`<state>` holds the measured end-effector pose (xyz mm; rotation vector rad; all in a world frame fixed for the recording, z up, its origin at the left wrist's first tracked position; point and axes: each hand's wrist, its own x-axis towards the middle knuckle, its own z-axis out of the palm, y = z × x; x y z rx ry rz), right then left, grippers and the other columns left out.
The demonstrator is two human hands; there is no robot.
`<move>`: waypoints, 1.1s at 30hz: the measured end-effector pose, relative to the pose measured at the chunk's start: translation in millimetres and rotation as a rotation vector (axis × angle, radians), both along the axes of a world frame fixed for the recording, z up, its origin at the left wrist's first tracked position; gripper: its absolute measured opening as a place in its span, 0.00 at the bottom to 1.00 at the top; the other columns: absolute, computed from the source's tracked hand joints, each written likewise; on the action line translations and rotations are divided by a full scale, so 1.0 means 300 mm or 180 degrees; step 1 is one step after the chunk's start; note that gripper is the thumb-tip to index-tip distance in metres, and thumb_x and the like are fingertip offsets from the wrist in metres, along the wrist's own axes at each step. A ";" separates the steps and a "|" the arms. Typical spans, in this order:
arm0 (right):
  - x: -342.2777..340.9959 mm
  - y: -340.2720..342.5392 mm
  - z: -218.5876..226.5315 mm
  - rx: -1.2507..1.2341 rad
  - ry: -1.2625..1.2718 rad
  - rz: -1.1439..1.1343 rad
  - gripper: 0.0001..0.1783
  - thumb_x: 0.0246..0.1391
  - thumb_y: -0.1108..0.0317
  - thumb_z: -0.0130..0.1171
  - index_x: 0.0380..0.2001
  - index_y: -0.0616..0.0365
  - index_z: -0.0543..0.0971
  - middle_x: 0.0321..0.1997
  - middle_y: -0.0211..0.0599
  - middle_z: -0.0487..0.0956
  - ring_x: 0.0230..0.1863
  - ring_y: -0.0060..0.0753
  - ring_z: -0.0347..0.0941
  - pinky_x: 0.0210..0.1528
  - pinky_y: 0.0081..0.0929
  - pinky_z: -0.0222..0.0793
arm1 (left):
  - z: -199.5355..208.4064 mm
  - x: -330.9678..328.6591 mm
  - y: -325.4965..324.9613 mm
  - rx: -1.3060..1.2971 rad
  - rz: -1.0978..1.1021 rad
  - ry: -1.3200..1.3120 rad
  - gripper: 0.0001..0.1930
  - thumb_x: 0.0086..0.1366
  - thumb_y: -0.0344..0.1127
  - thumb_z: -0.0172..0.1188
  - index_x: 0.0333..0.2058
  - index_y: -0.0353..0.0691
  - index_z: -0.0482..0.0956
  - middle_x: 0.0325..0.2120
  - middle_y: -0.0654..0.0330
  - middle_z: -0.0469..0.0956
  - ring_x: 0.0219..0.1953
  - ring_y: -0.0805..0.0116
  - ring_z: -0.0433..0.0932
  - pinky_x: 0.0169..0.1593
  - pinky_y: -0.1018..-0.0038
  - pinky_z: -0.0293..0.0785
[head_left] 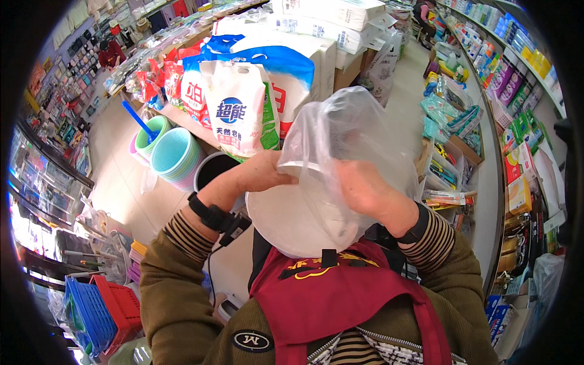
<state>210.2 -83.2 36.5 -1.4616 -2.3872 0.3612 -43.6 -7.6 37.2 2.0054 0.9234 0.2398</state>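
Observation:
Against the front of my red apron is a round white plastic bucket, tilted so its pale round face shows. A clear plastic bag stands up over its far side and drapes down across its right part. My left hand is closed at the far left edge of the bucket, its fingertips partly hidden by the rim and the bag. On the right, my right hand is closed on the bag's film, which covers some of its fingers. Dark bands circle both wrists.
Detergent bags and white paper packs crowd the display ahead. Stacked pastel buckets stand on the floor to the left. Blue and red baskets sit at the lower left. Shelves of packaged goods line the right aisle.

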 end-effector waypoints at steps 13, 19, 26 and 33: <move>0.212 -0.092 0.108 0.0109 0.3727 -0.0733 0.37 0.60 0.65 0.63 0.68 0.63 0.61 0.63 0.43 0.73 0.62 0.33 0.70 0.60 0.34 0.70 | -0.135 -0.184 -0.021 -0.0562 0.2433 -0.1585 0.11 0.66 0.30 0.63 0.44 0.30 0.84 0.35 0.63 0.82 0.36 0.75 0.77 0.41 0.75 0.74; 0.169 -0.007 -0.012 -0.1393 0.2422 -0.0644 0.34 0.57 0.63 0.66 0.63 0.66 0.68 0.56 0.42 0.78 0.54 0.31 0.74 0.57 0.31 0.70 | -0.119 -0.124 -0.091 -0.0177 0.2179 -0.0999 0.13 0.65 0.33 0.63 0.42 0.28 0.84 0.33 0.62 0.82 0.34 0.76 0.76 0.39 0.75 0.73; 0.172 -0.009 -0.069 -0.2125 0.1750 -0.0291 0.23 0.63 0.63 0.58 0.56 0.66 0.75 0.48 0.37 0.81 0.48 0.26 0.75 0.53 0.28 0.70 | -0.083 -0.082 -0.162 -0.0290 0.1936 -0.1123 0.21 0.64 0.44 0.67 0.43 0.27 0.82 0.33 0.61 0.83 0.35 0.75 0.78 0.42 0.74 0.76; 0.153 0.000 -0.104 -0.1830 0.1962 0.0266 0.21 0.66 0.62 0.55 0.57 0.61 0.75 0.46 0.33 0.82 0.47 0.25 0.75 0.53 0.28 0.70 | -0.127 -0.157 0.103 -0.0228 0.2599 -0.2334 0.13 0.69 0.36 0.60 0.43 0.29 0.80 0.33 0.61 0.83 0.31 0.73 0.80 0.36 0.77 0.76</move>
